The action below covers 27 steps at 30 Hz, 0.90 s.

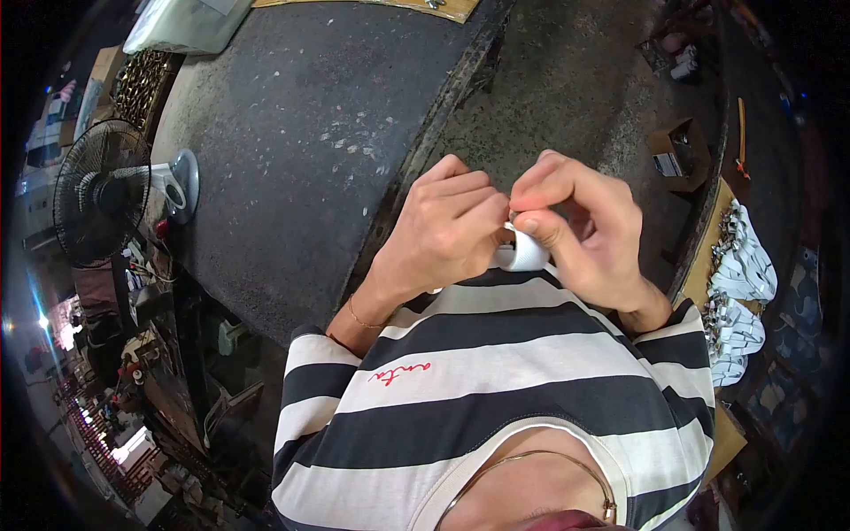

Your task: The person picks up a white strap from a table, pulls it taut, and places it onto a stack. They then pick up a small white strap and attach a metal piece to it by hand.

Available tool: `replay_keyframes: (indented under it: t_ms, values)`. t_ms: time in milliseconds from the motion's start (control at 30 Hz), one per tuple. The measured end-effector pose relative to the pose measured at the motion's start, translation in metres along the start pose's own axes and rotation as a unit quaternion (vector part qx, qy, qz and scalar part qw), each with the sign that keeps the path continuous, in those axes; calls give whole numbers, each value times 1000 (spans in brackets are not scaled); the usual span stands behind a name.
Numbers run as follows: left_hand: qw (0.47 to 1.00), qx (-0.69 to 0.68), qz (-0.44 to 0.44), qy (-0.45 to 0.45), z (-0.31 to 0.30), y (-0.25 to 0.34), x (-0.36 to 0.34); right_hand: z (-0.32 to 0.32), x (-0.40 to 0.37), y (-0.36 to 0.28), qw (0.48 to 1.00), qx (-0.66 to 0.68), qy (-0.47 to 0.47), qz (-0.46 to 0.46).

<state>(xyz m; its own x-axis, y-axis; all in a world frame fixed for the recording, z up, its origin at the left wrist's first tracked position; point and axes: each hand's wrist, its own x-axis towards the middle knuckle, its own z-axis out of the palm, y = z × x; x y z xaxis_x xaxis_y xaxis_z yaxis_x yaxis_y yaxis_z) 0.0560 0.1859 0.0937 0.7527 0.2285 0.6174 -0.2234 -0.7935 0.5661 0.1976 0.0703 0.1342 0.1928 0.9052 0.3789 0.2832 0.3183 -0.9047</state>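
A white curved strap-like piece (pixel 529 253) is held between my two hands, close in front of my striped shirt. My left hand (pixel 452 221) has its fingers curled closed at the piece's left end. My right hand (pixel 580 221) pinches with thumb and forefinger at its upper end, where a small metallic bit shows. The fingertips of both hands nearly meet there. The rest of the piece is partly hidden behind my left fingers.
A dark worktable (pixel 292 142) lies to the left, with a fan (pixel 106 190) beyond it. Bundles of white straps (pixel 744 265) with metal ends lie at right. A cardboard box (pixel 682 159) is at upper right.
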Motion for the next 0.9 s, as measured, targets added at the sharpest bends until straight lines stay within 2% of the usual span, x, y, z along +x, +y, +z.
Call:
replay_keyframes:
  t_ms: [33,100,167,233,400,667,900]
  values:
    - [1000,3,-1,-8,-1,2,-1,0,-2,1,991,115,14,69]
    - [999,-34,-3,-9,-1,0,-1,-8,0,3,985,158,7,70]
    - [997,-74,-5,-12,-1,-3,-2,-19,2,3,996,56,-64,1]
    - [992,-121,1,-36,-2,-8,-3,-20,4,0,997,28,-73,-26]
    - [992,-118,5,-47,-6,-6,2,-19,6,-6,992,-66,-71,-79]
    - [995,-82,-1,-56,-5,-4,1,-16,4,-8,990,-93,-63,-83]
    - [970,-224,1,-92,4,-9,-6,-25,-5,-6,987,-61,-131,-70]
